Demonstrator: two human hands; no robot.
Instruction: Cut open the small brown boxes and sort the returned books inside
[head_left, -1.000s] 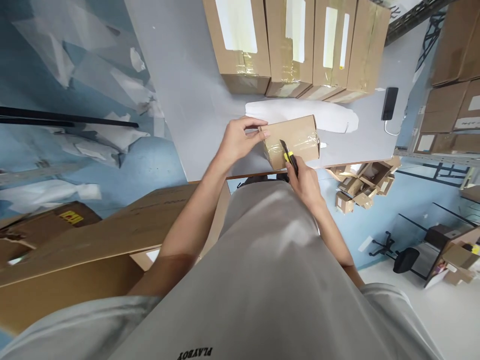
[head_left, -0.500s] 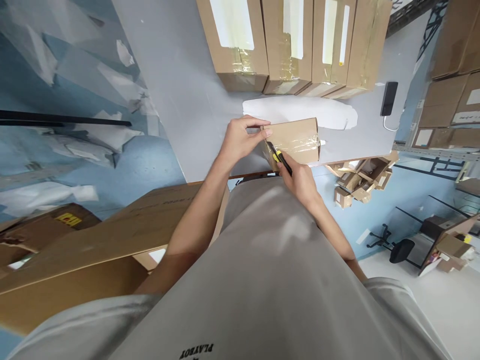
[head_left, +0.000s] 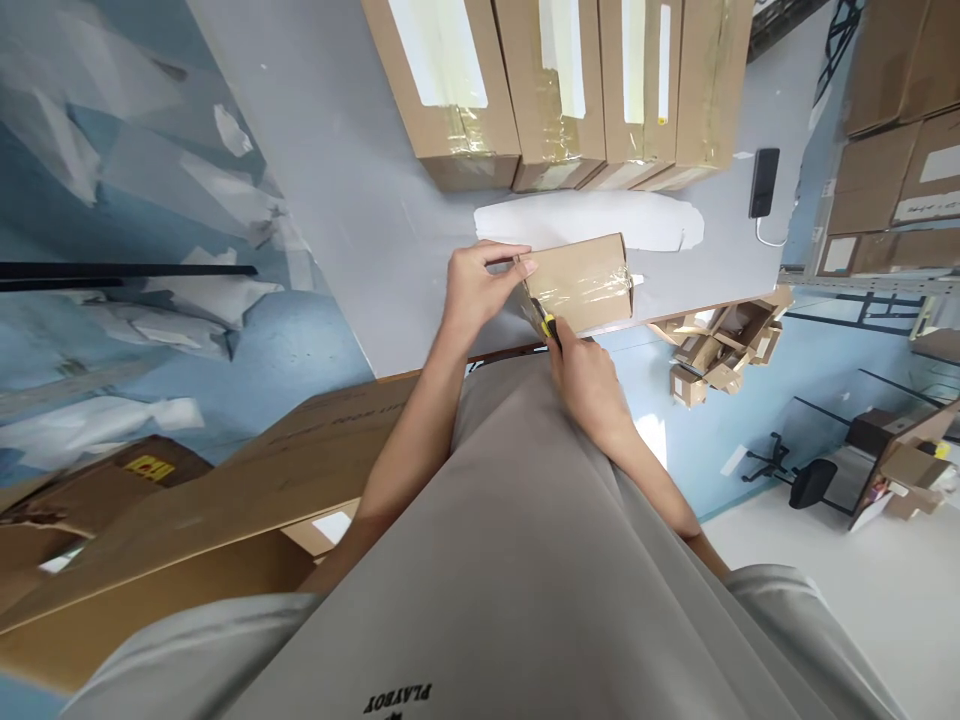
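A small cardboard box with clear tape over it lies at the front edge of the grey table. My left hand grips the box's left end, thumb and fingers closed at its upper corner. In my right hand is a yellow and black utility knife, its fingers wrapped round the handle. The knife's tip meets the taped left end of the box; the blade itself is too small to make out. Behind the box lies a long white sheet.
Several taped cartons stand in a row at the back of the table. A phone with a white cable lies on the right. A large open carton stands at my left, and discarded small boxes lie on the floor at the right.
My right hand has turned and moved slightly down and left with the utility knife, along the box's left end. My left hand keeps its grip. The whole view has shifted a little.
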